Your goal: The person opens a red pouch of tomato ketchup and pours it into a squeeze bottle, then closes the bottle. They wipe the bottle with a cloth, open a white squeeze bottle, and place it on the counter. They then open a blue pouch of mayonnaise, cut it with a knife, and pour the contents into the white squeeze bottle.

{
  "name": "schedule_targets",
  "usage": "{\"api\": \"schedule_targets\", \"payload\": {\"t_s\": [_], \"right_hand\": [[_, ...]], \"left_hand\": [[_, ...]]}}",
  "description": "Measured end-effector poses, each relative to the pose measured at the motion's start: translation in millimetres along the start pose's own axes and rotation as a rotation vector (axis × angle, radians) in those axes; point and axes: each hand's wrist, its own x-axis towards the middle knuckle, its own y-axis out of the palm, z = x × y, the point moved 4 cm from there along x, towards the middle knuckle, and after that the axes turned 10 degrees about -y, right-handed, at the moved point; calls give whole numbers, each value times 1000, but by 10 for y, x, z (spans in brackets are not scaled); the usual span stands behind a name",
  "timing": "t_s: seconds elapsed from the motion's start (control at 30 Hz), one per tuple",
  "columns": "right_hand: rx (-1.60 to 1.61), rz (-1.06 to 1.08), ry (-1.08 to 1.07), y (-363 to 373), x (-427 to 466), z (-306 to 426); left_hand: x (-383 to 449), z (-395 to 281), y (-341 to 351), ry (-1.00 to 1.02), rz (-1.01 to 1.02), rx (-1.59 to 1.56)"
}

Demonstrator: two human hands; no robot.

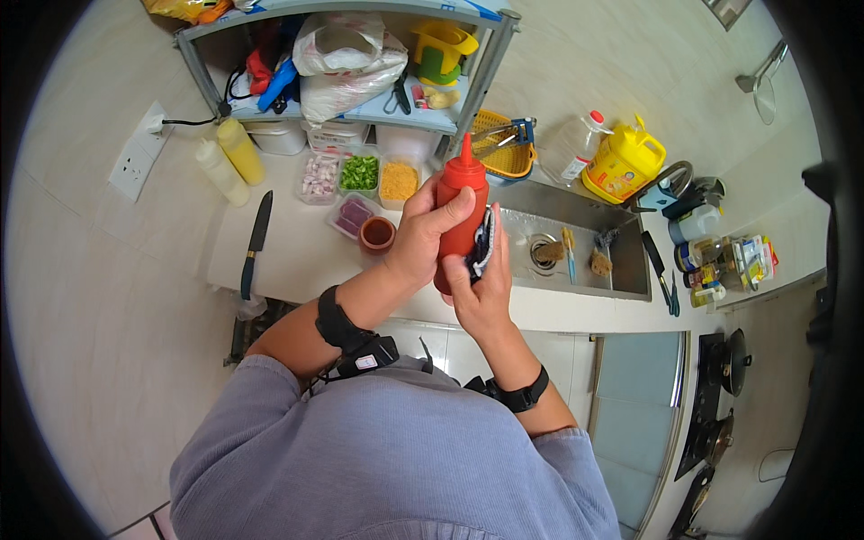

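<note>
Upright over the counter's front edge, a red squeeze bottle [463,202] with a pointed nozzle is gripped in my left hand [422,236]. My right hand [487,283] presses a dark cloth with a pale edge [482,246] against the bottle's right side, its thumb lying on the lower part. Just left of my hands stands a small reddish-brown open container [376,233]. Behind it sits a clear tub of purple contents [354,214]. Tubs of chopped onion [320,177], chopped green vegetable [360,172] and yellow crumbs [399,182] line up farther back.
A kitchen knife [257,236] lies at the left, near two squeeze bottles, one yellow [241,152] and one pale [223,172]. The steel sink [567,287] is to the right. A second knife [656,260] and scissors [673,295] rest beyond it. A metal shelf [432,121] overhangs the back.
</note>
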Motion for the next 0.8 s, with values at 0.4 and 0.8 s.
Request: {"api": "schedule_targets", "payload": {"t_s": [0.4, 0.8], "right_hand": [[2133, 403, 725, 462, -211, 52], [291, 296, 201, 434, 219, 2]], "left_hand": [[49, -94, -100, -217, 543, -112], [-348, -459, -191, 331, -157, 899]]}}
